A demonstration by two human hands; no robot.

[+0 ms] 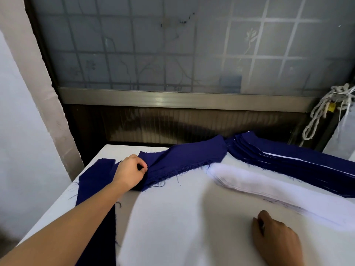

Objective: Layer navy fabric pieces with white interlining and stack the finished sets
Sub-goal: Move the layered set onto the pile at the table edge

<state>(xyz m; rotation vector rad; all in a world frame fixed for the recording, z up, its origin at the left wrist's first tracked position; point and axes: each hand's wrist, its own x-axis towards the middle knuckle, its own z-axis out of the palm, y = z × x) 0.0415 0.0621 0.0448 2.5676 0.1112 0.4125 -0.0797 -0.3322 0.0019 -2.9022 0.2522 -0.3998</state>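
My left hand point(130, 173) pinches the near end of a long navy fabric piece point(184, 156), which arches up off the white table point(169, 217) toward the back. More navy pieces point(92, 181) lie flat under my left forearm at the table's left edge. A pile of white interlining strips point(269, 187) curves across the right side. Behind it lies the stack of finished navy and white sets point(288, 162). My right hand point(276, 239) rests on the table in front of the interlining, its fingers loosely curled and holding nothing.
A frosted window with a metal sill point(172, 98) stands just behind the table. White cord point(324, 110) hangs at the right beside it. A pale wall and pillar point(34, 93) close off the left side.
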